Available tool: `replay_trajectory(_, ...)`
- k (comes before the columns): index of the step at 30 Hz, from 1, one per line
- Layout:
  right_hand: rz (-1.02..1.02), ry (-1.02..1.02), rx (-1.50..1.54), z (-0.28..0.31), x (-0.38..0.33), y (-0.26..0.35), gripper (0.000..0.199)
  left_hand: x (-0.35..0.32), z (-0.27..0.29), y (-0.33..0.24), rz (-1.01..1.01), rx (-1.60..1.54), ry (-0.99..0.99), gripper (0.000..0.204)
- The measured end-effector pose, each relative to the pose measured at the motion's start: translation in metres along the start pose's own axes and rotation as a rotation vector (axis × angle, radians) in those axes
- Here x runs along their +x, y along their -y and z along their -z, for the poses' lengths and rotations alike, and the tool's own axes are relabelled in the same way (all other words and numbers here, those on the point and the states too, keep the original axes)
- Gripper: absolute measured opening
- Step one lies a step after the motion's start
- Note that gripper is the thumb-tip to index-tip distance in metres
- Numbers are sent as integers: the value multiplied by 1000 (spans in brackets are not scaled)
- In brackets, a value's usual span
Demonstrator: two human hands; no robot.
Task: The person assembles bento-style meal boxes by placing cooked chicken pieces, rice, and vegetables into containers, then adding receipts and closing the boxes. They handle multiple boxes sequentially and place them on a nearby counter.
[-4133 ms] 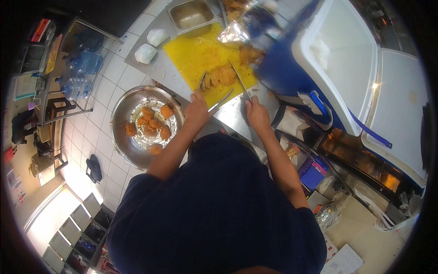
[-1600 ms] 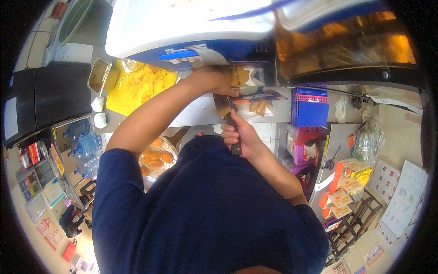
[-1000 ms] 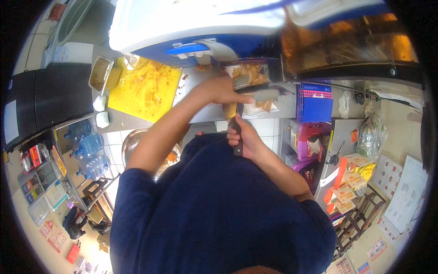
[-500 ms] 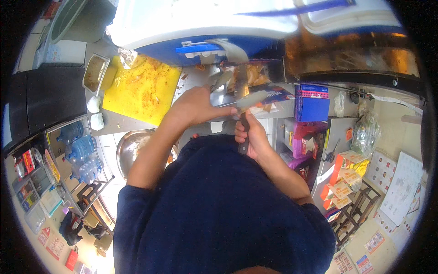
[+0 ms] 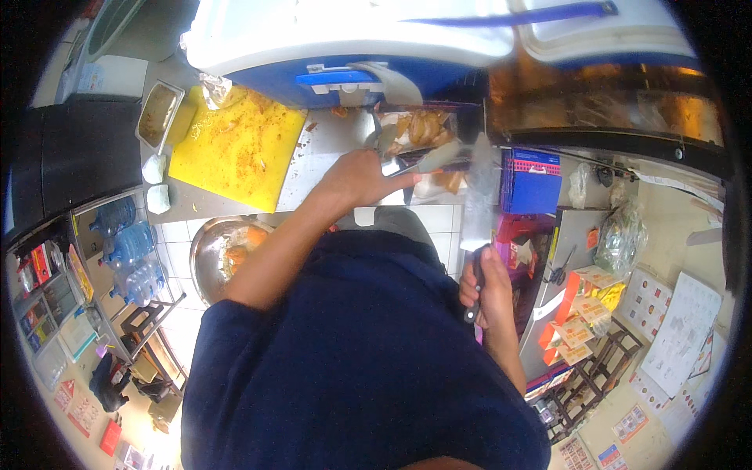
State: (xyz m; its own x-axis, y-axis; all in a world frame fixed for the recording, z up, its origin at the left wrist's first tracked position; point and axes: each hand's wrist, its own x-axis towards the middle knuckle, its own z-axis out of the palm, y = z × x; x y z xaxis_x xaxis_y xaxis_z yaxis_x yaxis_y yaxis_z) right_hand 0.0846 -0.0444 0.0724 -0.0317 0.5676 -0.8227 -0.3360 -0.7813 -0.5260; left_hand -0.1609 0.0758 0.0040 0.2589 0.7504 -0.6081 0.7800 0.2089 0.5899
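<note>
- Tongs [image 5: 415, 160], metal, sit in your left hand [image 5: 356, 176], which is curled around their handle end; their tips reach toward the fried pieces [image 5: 423, 129] in the clear tray just below the blue-and-white cooler [image 5: 352, 47].
- Knife [image 5: 479, 211]: your right hand [image 5: 487, 291] is wrapped tight around its dark handle, low by your body, with the broad blade pointing up and away from you toward the counter [image 5: 329, 145].
- The blade's tip stands near the tongs and near your left wrist. Keep the edge turned away from that forearm while the tongs are working.
- Squeeze the tongs evenly and take one piece across its thick middle, so that the crust does not crumble.
- Lift straight up and clear of the tray wall before you swing left.
- The yellow cutting board [image 5: 235, 149], scattered with crumbs, lies to the left of your left hand on the counter; that looks like the natural place to set a piece down flat for cutting.
- Below the counter's edge, a steel bowl [image 5: 211, 258] holds orange fried pieces, partly hidden by your left arm.
- Further out, a small metal pan [image 5: 157, 117] sits beside the board's far left corner.
</note>
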Motion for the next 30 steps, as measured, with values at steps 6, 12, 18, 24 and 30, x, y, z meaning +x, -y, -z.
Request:
replay_trajectory(6, 162, -18, 60, 13, -20, 1, 22, 31, -11, -21, -48, 26, -66, 93)
replay_trajectory(12, 193, -8, -6, 24, -23, -4, 20, 45, -6, -33, -150, 67, -119, 83)
replay_trajectory(18, 257, -7, -58, 48, -20, -12, 15, -16, 14, 9, -67, 367, -234, 60)
replay_trajectory(24, 241, -12, -84, 46, -18, -5, 14, -1, 21, 16, -130, 641, -126, 39)
replay_trajectory(30, 268, -15, -70, 53, -14, -6, 14, 19, 18, 13, -131, 685, -75, 31)
